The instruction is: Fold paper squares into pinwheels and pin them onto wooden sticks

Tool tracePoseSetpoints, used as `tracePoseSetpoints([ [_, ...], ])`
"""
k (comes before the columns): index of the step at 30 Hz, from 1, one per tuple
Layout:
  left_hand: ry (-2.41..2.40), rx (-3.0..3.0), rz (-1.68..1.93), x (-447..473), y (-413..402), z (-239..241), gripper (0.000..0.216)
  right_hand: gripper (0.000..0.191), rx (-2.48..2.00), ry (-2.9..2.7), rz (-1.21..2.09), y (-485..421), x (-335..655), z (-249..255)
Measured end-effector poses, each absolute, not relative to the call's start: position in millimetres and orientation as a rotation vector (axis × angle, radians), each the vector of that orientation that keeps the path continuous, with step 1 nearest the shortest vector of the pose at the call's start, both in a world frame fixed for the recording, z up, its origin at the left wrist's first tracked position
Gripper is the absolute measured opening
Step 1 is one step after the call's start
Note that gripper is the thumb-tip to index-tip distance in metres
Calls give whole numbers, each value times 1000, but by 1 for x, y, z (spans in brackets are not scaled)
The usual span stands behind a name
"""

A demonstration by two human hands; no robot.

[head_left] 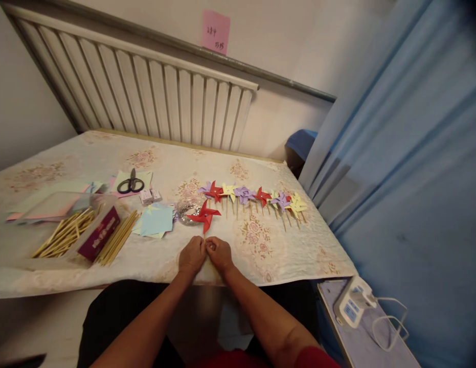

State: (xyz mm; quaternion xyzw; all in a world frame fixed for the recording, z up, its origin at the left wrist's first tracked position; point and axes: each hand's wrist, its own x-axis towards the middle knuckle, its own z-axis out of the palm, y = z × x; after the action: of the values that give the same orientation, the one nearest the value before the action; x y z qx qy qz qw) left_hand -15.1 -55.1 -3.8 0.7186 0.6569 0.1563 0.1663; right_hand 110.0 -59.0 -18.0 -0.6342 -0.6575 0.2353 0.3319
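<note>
A red paper pinwheel (205, 216) stands upright over the front middle of the table, its stick running down between my two hands. My left hand (192, 254) is closed around the stick from the left. Fingers curled, my right hand (219, 252) pinches the same stick from the other side, and the two hands touch. Just behind the pinwheel lies a round clear dish of small shiny pins (186, 213), partly covered by the red blades. To its left is a stack of light blue and yellow paper squares (157, 221).
Finished-looking pinwheels (243, 195) in several colours lie in a row on the right. At left are scissors (131, 184), small white boxes (150, 196), a plastic box of sticks (69, 232) and loose sticks (117, 239). A power strip (353, 301) sits at lower right.
</note>
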Motion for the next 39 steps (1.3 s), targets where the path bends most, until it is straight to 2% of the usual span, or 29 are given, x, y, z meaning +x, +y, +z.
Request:
tracePoseSetpoints([
  [34, 1859, 2046, 537, -18, -48, -7, 23, 19, -1729, -1699, 518, -57, 98, -23],
  [39, 1859, 2031, 530, -18, -48, -5, 26, 14, -1742, -1719, 494, -57, 97, -20],
])
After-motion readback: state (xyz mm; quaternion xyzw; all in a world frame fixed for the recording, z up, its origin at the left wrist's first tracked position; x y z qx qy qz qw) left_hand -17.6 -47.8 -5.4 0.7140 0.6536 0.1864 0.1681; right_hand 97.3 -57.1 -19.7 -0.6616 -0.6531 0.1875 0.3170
